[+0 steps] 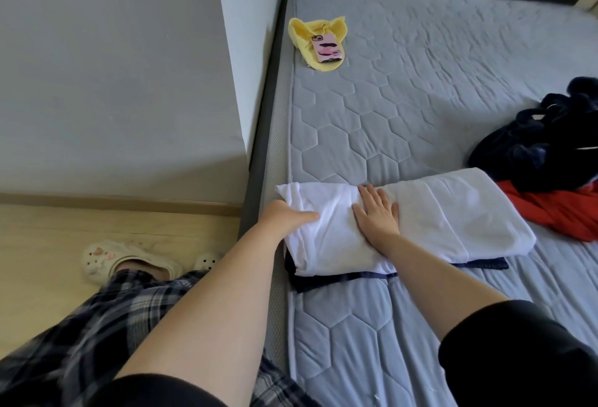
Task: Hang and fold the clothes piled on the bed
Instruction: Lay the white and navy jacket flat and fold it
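Folding should go neatly if the right grip (377, 212), laid flat, pins the middle of the white garment (453, 212) at the near left edge of the bed (388, 115) while the left grip (291, 217), curled round its left end, brings that end over squarely.

Head view looks steeply down, close over the bed (420, 89) edge.
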Demonstrator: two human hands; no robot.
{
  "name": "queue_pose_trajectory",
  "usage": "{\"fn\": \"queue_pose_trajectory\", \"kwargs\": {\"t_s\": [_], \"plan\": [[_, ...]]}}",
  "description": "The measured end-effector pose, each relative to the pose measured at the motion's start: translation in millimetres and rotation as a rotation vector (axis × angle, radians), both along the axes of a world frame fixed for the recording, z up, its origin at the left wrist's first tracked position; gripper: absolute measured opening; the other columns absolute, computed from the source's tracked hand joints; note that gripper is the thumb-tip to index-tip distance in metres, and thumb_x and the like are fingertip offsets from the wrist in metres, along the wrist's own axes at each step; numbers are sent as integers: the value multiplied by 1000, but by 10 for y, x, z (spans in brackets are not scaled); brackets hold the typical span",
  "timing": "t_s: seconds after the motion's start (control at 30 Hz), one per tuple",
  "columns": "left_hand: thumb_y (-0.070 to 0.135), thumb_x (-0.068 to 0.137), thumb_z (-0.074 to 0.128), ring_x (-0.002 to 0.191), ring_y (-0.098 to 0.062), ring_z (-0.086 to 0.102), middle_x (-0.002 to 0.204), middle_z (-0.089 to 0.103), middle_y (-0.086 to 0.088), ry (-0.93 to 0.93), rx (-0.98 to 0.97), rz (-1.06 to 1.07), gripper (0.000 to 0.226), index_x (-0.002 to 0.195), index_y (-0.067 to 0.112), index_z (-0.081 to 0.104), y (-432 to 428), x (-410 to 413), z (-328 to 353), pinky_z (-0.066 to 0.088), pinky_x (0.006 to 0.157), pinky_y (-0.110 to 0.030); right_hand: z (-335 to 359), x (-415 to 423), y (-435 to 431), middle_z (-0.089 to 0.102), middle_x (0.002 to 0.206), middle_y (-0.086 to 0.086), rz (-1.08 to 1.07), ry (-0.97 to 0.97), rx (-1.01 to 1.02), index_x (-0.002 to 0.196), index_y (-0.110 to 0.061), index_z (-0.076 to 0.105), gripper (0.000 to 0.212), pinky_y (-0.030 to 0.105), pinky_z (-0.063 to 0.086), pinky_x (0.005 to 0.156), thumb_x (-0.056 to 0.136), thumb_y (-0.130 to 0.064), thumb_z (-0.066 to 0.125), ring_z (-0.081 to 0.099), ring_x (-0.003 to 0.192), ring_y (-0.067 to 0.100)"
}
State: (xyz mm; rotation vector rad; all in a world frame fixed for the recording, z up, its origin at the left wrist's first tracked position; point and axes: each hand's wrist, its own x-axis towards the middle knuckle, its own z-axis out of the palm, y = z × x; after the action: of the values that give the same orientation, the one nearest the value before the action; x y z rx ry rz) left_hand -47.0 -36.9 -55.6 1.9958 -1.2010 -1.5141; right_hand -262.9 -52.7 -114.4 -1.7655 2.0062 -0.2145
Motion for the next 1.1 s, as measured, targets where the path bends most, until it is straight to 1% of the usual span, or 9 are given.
{"fn": "queue_pose_trajectory", "kwargs": {"t_s": [0.1, 0.23, 0.4, 0.57, 0.67, 0.73, 0.9, 1.03, 1.1], "plan": [[40, 70, 81, 97, -21, 59, 109, 59, -3, 3, 15, -54, 70, 124, 8, 50, -34, -18, 23, 49, 82, -31, 13, 2, -23, 5, 160, -9, -7, -7, 13, 151, -30, 17, 56, 41, -7, 115, 98, -40, 30, -3, 147, 13], [38, 71, 81, 109, -26, 58, 121, 60, -9, 186, 123, -1, 72, 129, 9, 50, 23, -76, 21, 47, 94, -38, 48, 5, -39, 6, 160, -9, -8, -13, 34, 151, -29, 18, 55, 42, -6, 116, 98, -40, 31, -1, 147, 14], [11, 74, 75, 90, -27, 64, 106, 65, -14, 241, 119, 38, 51, 120, 2, 57, 114, -56, -22, 53, 77, -33, 158, 73, 30, 4, 161, -7, -1, 49, 12, 151, -29, 17, 57, 44, -4, 117, 97, -43, 31, -2, 147, 16], [12, 69, 75, 100, -32, 61, 116, 61, -16, 237, 29, 39, 57, 122, 3, 54, 29, 76, 242, 51, 88, -41, 381, 173, 244, 5, 161, 1, -173, -53, -91, 150, -22, 20, 61, 43, -1, 118, 95, -35, 41, 0, 147, 18], [13, 69, 74, 91, -27, 60, 108, 60, -13, 191, -44, 66, 51, 116, 5, 54, -7, 255, 441, 48, 69, -32, 509, 332, 442, 9, 160, 8, -290, -155, -137, 150, -16, 20, 64, 41, 2, 119, 92, -23, 45, 4, 147, 21], [15, 69, 74, 86, -24, 59, 103, 59, -11, 165, -83, 97, 48, 111, 7, 52, -18, 409, 556, 44, 62, -29, 596, 514, 512, 9, 160, 8, -270, -212, -115, 150, -15, 20, 62, 41, 4, 119, 93, -20, 44, 6, 147, 22], [16, 68, 73, 80, -25, 63, 92, 64, -9, 184, -166, 172, 41, 105, 8, 58, 48, 799, 791, 46, 61, -30, 799, 1081, 479, 29, 144, 9, -176, -425, -44, 143, -9, 31, 48, 43, 22, 112, 97, -18, 40, 30, 135, 28], [16, 67, 72, 81, -27, 64, 91, 65, -8, 139, -227, 178, 38, 101, 12, 57, 51, 1059, 946, 51, 67, -34, 851, 1490, 420, 20, 153, 14, -83, -585, 17, 144, 2, 26, 45, 30, 13, 113, 102, -13, 26, 20, 141, 28], [14, 67, 72, 80, -25, 64, 90, 64, -7, 92, -251, 172, 28, 91, 16, 56, 42, 1139, 988, 51, 69, -34, 855, 1613, 402, 26, 152, 10, -97, -689, 82, 144, -2, 29, 45, 28, 15, 113, 103, -16, 23, 26, 139, 27]]}}
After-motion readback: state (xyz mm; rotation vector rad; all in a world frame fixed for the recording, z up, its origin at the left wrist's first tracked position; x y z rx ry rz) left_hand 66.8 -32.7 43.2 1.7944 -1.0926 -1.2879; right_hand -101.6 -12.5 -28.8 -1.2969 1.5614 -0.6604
